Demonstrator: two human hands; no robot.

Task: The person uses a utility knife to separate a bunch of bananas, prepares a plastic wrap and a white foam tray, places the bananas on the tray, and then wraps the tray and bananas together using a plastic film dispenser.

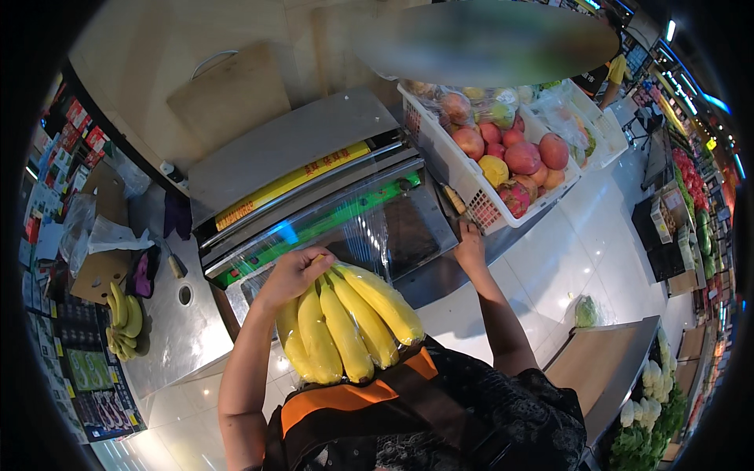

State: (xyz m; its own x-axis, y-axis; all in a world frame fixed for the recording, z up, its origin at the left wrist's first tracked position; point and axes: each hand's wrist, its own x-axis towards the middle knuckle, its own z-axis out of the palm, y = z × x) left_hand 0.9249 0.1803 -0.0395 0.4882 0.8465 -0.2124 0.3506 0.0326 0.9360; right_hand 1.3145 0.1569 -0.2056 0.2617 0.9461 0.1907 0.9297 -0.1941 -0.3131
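My left hand (300,272) grips the stem end of a bunch of bananas (344,327) covered in clear film, held just in front of my apron. Beyond it stands a film wrapping machine (306,176) with a yellow strip, a green strip and clear film across its front. My right hand (469,242) is low at the machine's right side, close to a wooden-handled tool (453,199) and the corner of a white plastic crate (495,215). Its fingertips are partly hidden, so whether it holds anything is unclear. Mangoes, a dragon fruit (516,198) and other fruit fill the crate.
On the left metal counter (188,335) lie more bananas (123,321), a wooden-handled knife (175,266) and a purple-and-black item (143,272). A cardboard box (103,259) with plastic bags stands behind. A wooden-topped stand (601,353) is at the right, and another person stands at far upper right.
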